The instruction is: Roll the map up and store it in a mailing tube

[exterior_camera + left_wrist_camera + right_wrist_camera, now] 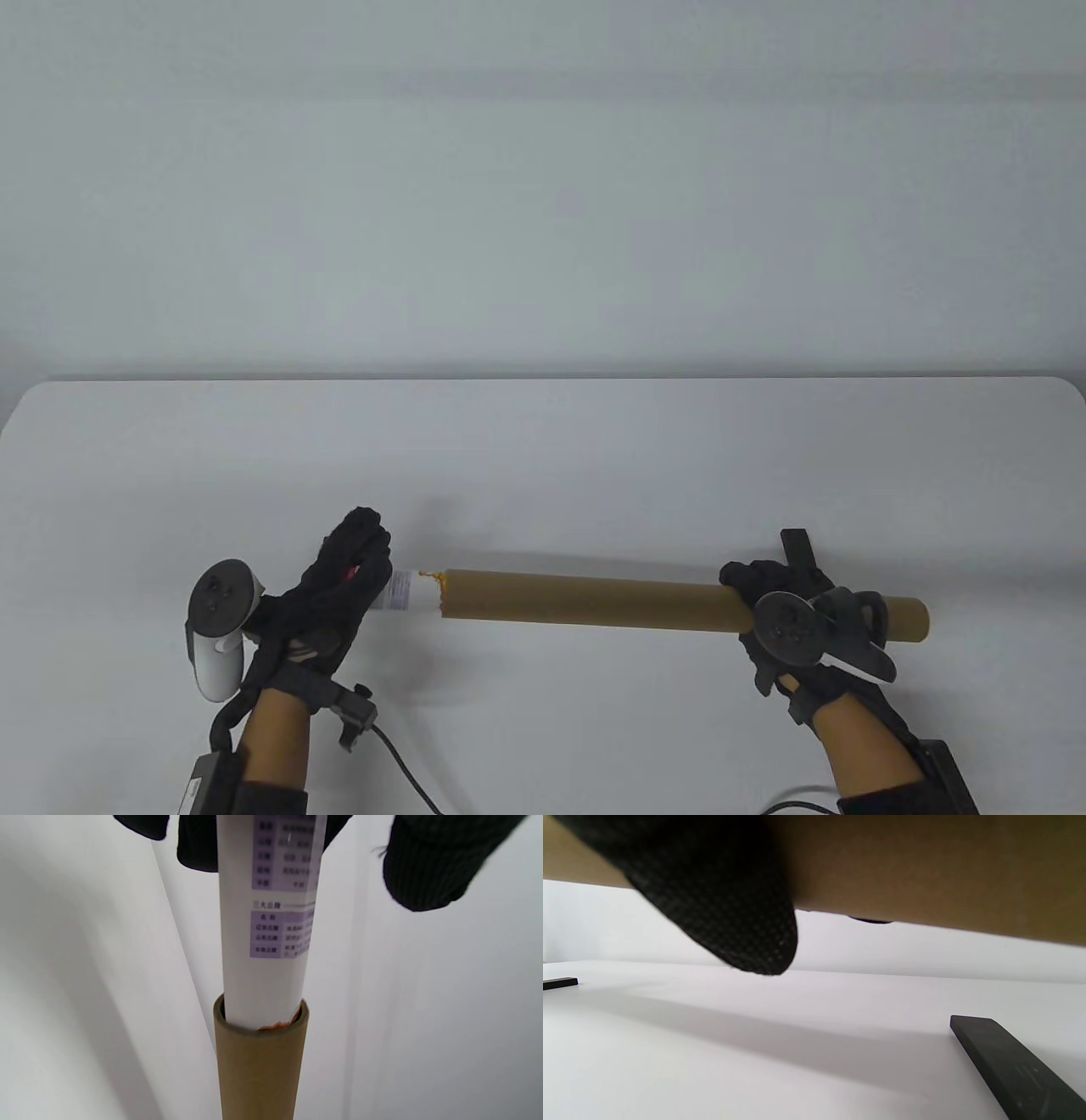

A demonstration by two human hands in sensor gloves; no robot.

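1. The brown mailing tube (594,601) is lying level above the white table (543,458), running left to right across the table view, its shadow falling on the surface in the right wrist view.
2. The rolled map (265,942) is sitting partly inside the tube's open left end; a short white stretch printed with purple tables is sticking out, and an orange scrap is showing at the rim.
3. The left hand (335,590) is wrapping around the map's exposed end, its fingers (432,861) curling beside the roll.
4. The right hand (785,624) is gripping the tube near its right end, one gloved finger (729,904) lying across the cardboard.
5. A flat black strip (1014,1065) is lying on the table under the tube, by the right hand.
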